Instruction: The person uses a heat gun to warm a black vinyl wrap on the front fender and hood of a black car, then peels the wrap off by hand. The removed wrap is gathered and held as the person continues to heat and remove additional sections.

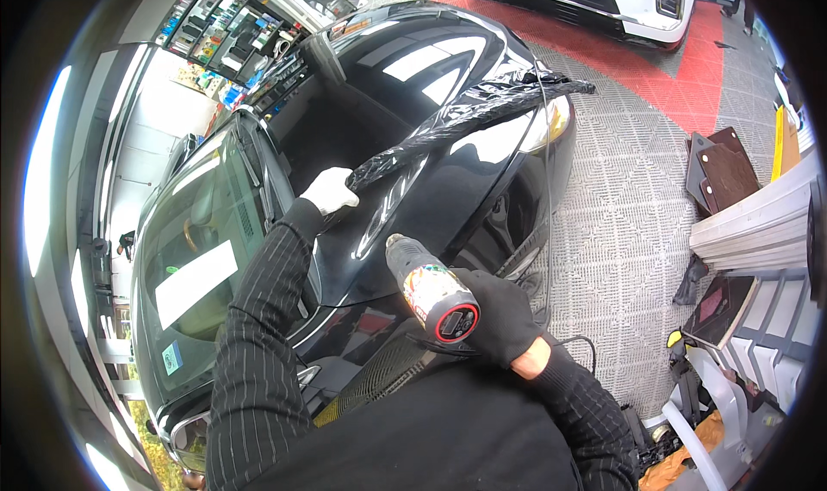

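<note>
My left hand (330, 191), in a white glove, is closed on the near end of a bunched strip of glossy black film (431, 136). The film stretches along the front fender and hood edge of a black car (469, 185), its far end sticking out past the headlight (551, 122). My right hand (500, 317), in a black glove, is wrapped round a heat gun (426, 289) with a colourful sticker and a red-ringed display. The heat gun's nozzle points at the fender, apart from it, below my left hand. Its handle is hidden by my glove.
A thin cable (549, 207) runs down along the car's front. The car's windshield (202, 263) is at left. Beyond stands a white car (594, 0) on grey and red floor tiles (620, 181). Dark panels (724, 170) and white parts lie at right; stocked shelves (228, 30) stand far left.
</note>
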`<action>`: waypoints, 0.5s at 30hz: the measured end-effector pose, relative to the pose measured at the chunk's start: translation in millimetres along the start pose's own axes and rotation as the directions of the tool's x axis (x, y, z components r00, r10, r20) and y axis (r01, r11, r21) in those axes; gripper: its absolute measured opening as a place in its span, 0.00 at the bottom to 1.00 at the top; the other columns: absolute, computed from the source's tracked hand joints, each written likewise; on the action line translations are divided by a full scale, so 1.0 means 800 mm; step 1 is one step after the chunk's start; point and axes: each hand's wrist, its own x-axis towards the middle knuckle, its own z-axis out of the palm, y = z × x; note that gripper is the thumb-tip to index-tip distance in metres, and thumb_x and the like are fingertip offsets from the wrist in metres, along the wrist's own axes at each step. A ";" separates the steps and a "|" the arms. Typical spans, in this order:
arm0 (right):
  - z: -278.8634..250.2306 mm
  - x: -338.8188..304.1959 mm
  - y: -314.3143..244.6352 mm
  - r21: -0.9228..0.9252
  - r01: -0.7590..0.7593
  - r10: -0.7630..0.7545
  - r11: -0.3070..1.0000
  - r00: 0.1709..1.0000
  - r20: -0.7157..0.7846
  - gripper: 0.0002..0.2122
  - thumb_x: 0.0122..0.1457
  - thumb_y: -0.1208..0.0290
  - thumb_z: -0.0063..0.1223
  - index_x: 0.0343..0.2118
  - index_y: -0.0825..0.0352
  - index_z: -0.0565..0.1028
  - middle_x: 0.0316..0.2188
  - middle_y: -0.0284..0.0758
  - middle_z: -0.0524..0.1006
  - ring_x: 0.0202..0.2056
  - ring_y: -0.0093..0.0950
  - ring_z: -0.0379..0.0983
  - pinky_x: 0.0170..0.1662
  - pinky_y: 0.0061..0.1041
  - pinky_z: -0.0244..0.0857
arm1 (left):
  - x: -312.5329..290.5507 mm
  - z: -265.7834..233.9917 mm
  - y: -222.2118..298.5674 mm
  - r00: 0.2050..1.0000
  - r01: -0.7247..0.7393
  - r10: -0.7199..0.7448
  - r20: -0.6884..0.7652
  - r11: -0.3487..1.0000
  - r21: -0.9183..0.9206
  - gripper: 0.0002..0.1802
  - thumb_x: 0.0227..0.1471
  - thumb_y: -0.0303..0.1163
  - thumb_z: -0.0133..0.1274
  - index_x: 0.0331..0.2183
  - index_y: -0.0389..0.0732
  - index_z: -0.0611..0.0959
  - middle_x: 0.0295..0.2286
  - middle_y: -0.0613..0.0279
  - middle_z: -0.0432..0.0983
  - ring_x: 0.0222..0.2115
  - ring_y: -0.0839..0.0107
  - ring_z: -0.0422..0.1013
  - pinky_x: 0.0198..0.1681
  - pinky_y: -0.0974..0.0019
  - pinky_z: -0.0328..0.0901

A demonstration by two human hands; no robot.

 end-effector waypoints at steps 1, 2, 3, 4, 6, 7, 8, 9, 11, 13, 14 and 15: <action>0.000 0.001 0.001 0.014 0.001 -0.001 1.000 1.000 -0.006 0.25 0.53 0.56 0.74 0.53 0.61 0.81 0.38 0.41 0.85 0.39 0.44 0.84 0.42 0.41 0.77 | -0.002 0.001 0.001 1.000 0.008 -0.007 -0.025 1.000 0.017 0.19 0.38 0.36 0.67 0.32 0.34 0.85 0.29 0.43 0.82 0.36 0.44 0.80 0.44 0.49 0.72; -0.001 0.003 0.003 0.027 0.004 -0.004 1.000 1.000 -0.012 0.24 0.54 0.56 0.73 0.52 0.59 0.82 0.37 0.42 0.85 0.39 0.45 0.84 0.41 0.42 0.77 | -0.005 0.003 0.004 0.999 0.014 -0.013 -0.029 1.000 0.008 0.17 0.37 0.35 0.64 0.31 0.33 0.84 0.29 0.42 0.81 0.34 0.44 0.79 0.42 0.49 0.72; -0.001 0.006 0.004 0.040 0.003 -0.002 0.999 1.000 -0.017 0.23 0.54 0.56 0.73 0.51 0.58 0.82 0.37 0.42 0.85 0.39 0.46 0.84 0.41 0.43 0.77 | -0.007 0.003 0.006 0.999 0.023 -0.023 -0.030 0.999 -0.028 0.17 0.37 0.35 0.64 0.31 0.33 0.84 0.29 0.42 0.81 0.34 0.44 0.79 0.42 0.49 0.72; -0.001 0.010 0.005 0.039 0.004 -0.004 0.999 1.000 -0.014 0.23 0.55 0.56 0.73 0.52 0.58 0.82 0.37 0.42 0.85 0.39 0.45 0.84 0.41 0.43 0.77 | -0.008 0.003 0.008 0.999 0.037 -0.038 -0.018 0.998 -0.054 0.17 0.37 0.35 0.64 0.31 0.33 0.84 0.29 0.42 0.81 0.34 0.43 0.79 0.42 0.50 0.72; -0.005 0.019 0.009 0.035 0.010 -0.011 0.999 1.000 0.005 0.23 0.55 0.57 0.72 0.53 0.58 0.82 0.38 0.41 0.85 0.40 0.45 0.84 0.41 0.43 0.77 | -0.013 0.007 0.011 0.996 -0.001 -0.001 -0.090 1.000 -0.031 0.16 0.38 0.35 0.63 0.31 0.34 0.84 0.29 0.42 0.81 0.35 0.43 0.79 0.42 0.50 0.72; -0.007 0.023 0.011 0.045 0.005 -0.005 0.999 1.000 0.009 0.23 0.55 0.57 0.72 0.53 0.58 0.82 0.38 0.41 0.85 0.40 0.45 0.84 0.41 0.42 0.77 | -0.015 0.010 0.012 0.995 0.004 -0.008 -0.103 0.999 -0.039 0.16 0.38 0.35 0.63 0.31 0.34 0.84 0.30 0.43 0.81 0.35 0.43 0.78 0.42 0.50 0.72; -0.009 0.027 0.013 0.061 0.007 -0.008 0.998 1.000 0.008 0.24 0.55 0.57 0.72 0.53 0.58 0.82 0.38 0.41 0.86 0.40 0.45 0.84 0.41 0.42 0.77 | -0.017 0.012 0.013 0.993 0.010 -0.015 -0.116 0.999 -0.045 0.16 0.38 0.34 0.63 0.31 0.35 0.83 0.30 0.43 0.81 0.35 0.43 0.78 0.42 0.49 0.72; -0.010 0.031 0.014 0.080 0.009 -0.010 0.997 1.000 0.003 0.24 0.55 0.57 0.72 0.53 0.59 0.82 0.38 0.40 0.86 0.40 0.45 0.84 0.42 0.42 0.77 | -0.018 0.014 0.014 0.992 0.024 -0.029 -0.125 0.999 -0.047 0.15 0.38 0.34 0.63 0.31 0.35 0.83 0.30 0.43 0.81 0.35 0.43 0.78 0.42 0.49 0.72; -0.013 0.036 0.016 0.064 -0.011 0.009 0.998 1.000 0.017 0.24 0.55 0.57 0.73 0.53 0.59 0.83 0.39 0.40 0.86 0.40 0.44 0.84 0.42 0.41 0.77 | -0.022 0.017 0.015 0.988 -0.027 0.020 -0.150 0.999 -0.043 0.14 0.39 0.34 0.63 0.30 0.36 0.82 0.29 0.45 0.79 0.35 0.42 0.77 0.41 0.48 0.72; -0.014 0.039 0.017 0.053 -0.024 0.023 0.998 0.999 0.026 0.23 0.55 0.56 0.73 0.52 0.59 0.83 0.39 0.40 0.86 0.40 0.44 0.84 0.42 0.41 0.78 | -0.026 0.018 0.016 0.987 -0.034 0.033 -0.157 0.999 -0.006 0.14 0.39 0.34 0.63 0.30 0.36 0.82 0.29 0.45 0.79 0.34 0.42 0.77 0.41 0.47 0.72; -0.015 0.039 0.017 0.051 -0.028 0.027 0.998 0.999 0.029 0.23 0.55 0.56 0.73 0.52 0.59 0.83 0.39 0.40 0.86 0.40 0.44 0.85 0.42 0.41 0.78 | -0.031 0.018 0.017 0.988 -0.011 0.012 -0.154 1.000 0.006 0.14 0.40 0.35 0.63 0.30 0.37 0.82 0.29 0.46 0.79 0.34 0.43 0.77 0.40 0.48 0.72; -0.015 0.040 0.018 0.056 -0.034 0.032 0.998 0.999 0.035 0.23 0.55 0.56 0.73 0.52 0.60 0.83 0.39 0.41 0.86 0.40 0.44 0.85 0.42 0.40 0.78 | -0.034 0.018 0.018 0.984 -0.046 0.046 -0.171 0.999 0.004 0.14 0.40 0.35 0.63 0.30 0.37 0.82 0.29 0.47 0.79 0.34 0.44 0.77 0.40 0.48 0.72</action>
